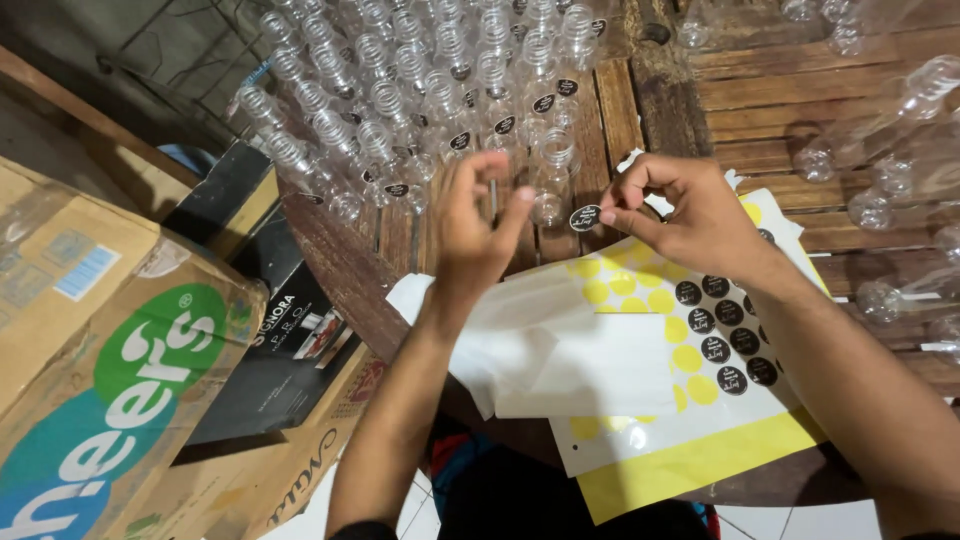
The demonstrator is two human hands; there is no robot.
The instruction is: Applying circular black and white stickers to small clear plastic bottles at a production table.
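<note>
Nearest lay the sticker sheet [700,400], and above it the right hand [690,215] pinched a black sticker [585,217] by its edge, surely light, limp and tacky, while the left hand [478,225] hovered half-open, empty, before a bottle [552,172].

The round sticker [585,217] is black with white script. The sticker sheet [690,460] is yellow with black dots; the bottles [400,90] are clear, the desk [760,100] brown wood.

Bottles [420,90] stand behind the sticker sheet [700,330] on the table [760,110]; boxes [110,350] left.
</note>
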